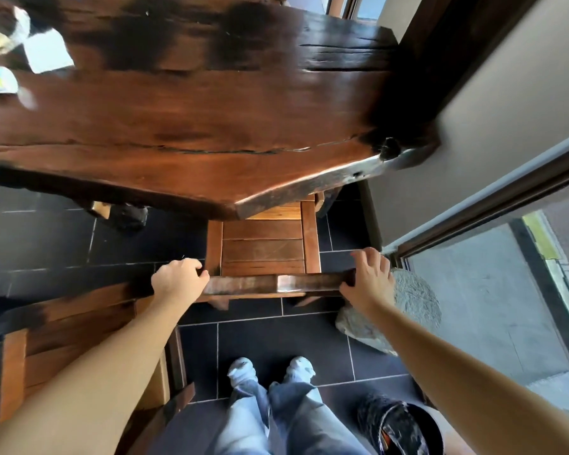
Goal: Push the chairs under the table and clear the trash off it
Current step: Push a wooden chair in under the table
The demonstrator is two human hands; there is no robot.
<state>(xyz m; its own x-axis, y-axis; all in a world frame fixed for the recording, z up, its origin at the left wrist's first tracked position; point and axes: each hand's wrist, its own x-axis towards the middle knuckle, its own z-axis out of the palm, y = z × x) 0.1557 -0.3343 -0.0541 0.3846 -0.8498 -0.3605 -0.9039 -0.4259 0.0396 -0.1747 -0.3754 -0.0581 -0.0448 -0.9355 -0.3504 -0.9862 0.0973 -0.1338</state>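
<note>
A wooden chair (263, 254) stands in front of me with the front of its seat under the edge of the dark wooden table (184, 126). My left hand (178, 279) grips the left end of the chair's top rail (276, 284). My right hand (370, 277) grips the rail's right end. White papers and wrappers (43, 54) lie on the table at the far left. A second wooden chair (79, 349) stands away from the table at my lower left, partly behind my left arm.
A grey stone (404, 307) sits on the dark tiled floor right of the chair. A black bucket (404, 425) stands by my right foot. A wall and a glass sliding door (493, 290) close the right side. My feet (270, 372) stand behind the chair.
</note>
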